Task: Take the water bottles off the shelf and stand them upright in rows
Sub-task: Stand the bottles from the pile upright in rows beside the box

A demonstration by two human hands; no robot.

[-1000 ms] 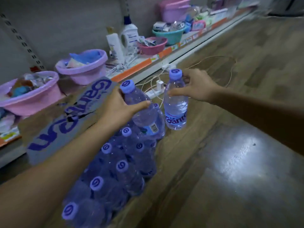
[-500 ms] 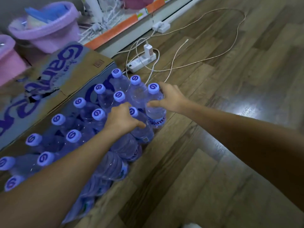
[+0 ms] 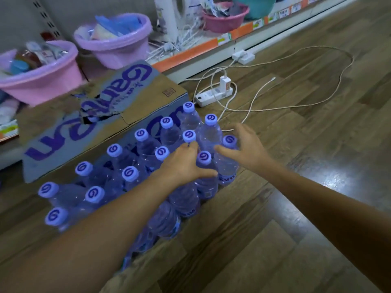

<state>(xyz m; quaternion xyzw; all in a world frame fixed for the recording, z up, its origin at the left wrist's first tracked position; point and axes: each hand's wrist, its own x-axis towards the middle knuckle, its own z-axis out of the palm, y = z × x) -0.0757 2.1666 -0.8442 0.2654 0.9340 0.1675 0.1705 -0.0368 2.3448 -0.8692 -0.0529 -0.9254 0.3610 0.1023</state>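
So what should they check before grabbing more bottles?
1. Right hand free: ok, fingers spread beside the end bottle, not gripping.
2. Left hand free: not ok, thumb and fingers wrap a bottle.
3. Bottles upright: ok, every visible cap points up.
4. Rows tidy: ok, bottles stand packed along the box.
5. Cable clear of the rows: cannot tell, it lies close to the far bottles.
6. More bottles left on the shelf: cannot tell, only tubs show.
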